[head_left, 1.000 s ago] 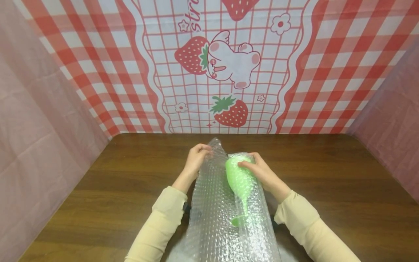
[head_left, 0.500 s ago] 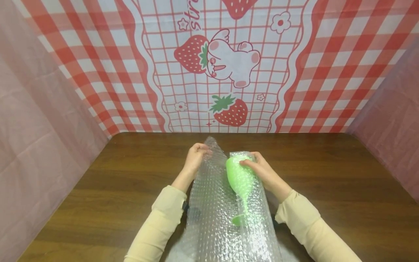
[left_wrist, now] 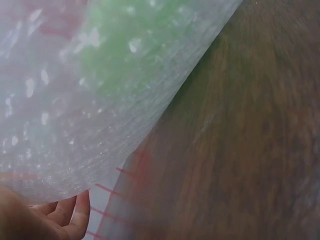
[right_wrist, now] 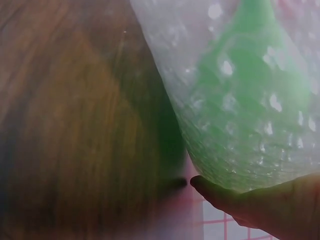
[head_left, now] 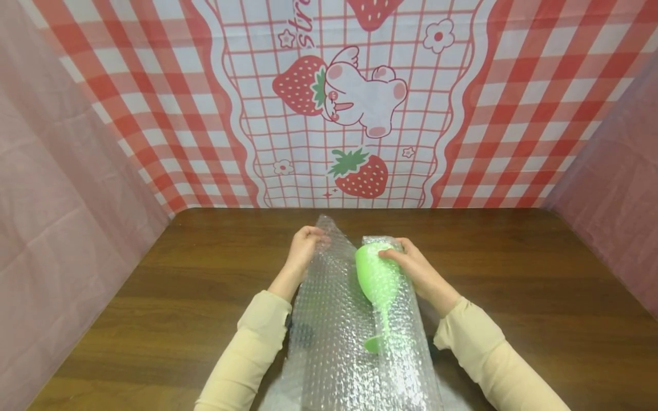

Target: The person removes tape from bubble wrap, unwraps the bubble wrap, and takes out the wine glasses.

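Observation:
A bright green plastic wine glass (head_left: pixel 366 274) lies in a sheet of clear bubble wrap (head_left: pixel 329 319), bowl away from me and foot towards me. One fold of the wrap covers its right side; the left of its bowl shows bare. My right hand (head_left: pixel 415 268) grips the bowl through this fold, thumb on top, the other fingers mostly hidden. At the far left corner of the sheet, my left hand (head_left: pixel 302 248) pinches the edge and holds it raised. In the right wrist view the glass (right_wrist: pixel 250 95) shows blurred through the wrap, above the thumb (right_wrist: pixel 215 192).
A dark wooden table (head_left: pixel 180 308) lies beneath the hands. Behind it hangs a red-and-white checked cloth (head_left: pixel 514 114) with strawberry prints, and pink cloth (head_left: pixel 67 171) hangs at the left side. Something pale (head_left: pixel 272 394) shows under the near end of the wrap.
My left hand has moved slightly left, drawing the wrap's raised corner outward with it and spreading the sheet. The right hand and the wine glass have barely shifted.

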